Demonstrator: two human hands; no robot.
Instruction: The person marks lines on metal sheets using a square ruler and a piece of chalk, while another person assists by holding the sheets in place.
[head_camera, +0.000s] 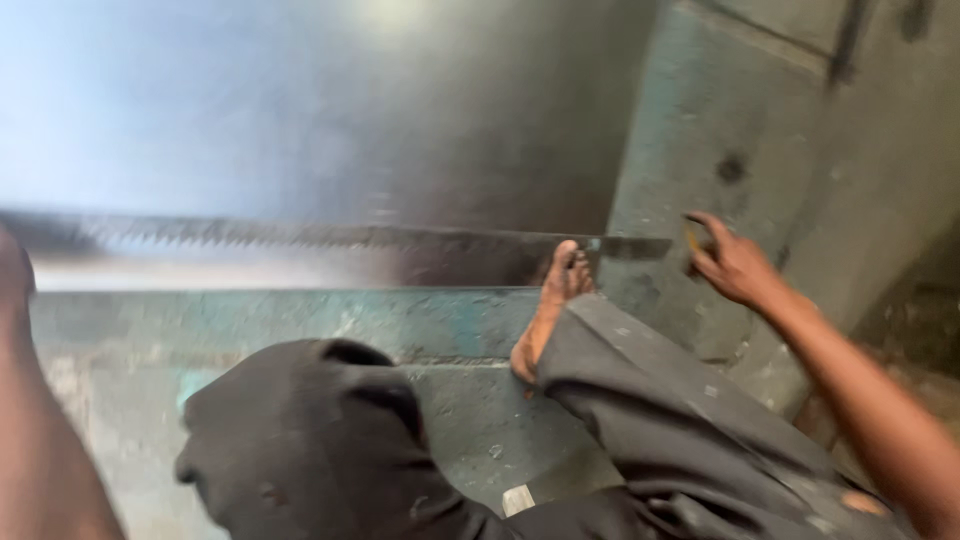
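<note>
Steel saw (330, 238) is lying horizontally across mid frame, teeth up, running from the left edge to the bare foot (550, 315) at centre. Right hand (735, 265) is reaching at the blade's right end, centre right; fingers curled, seemingly pinching a small yellowish bit, but motion blur means can't tell if it's gripping the blade itself. Left hand is barely showing at the far left edge w/ forearm (45, 430) lower left; its grip can't be told. Foot is resting on the green ledge (300, 320), toes touching or just beside the blade. Dark trousers (640, 420) are filling the lower frame. Risk, judging from this: toes sitting so close to the teeth could get cut if the blade slides, and a loose one-end hold could let it twist.
</note>
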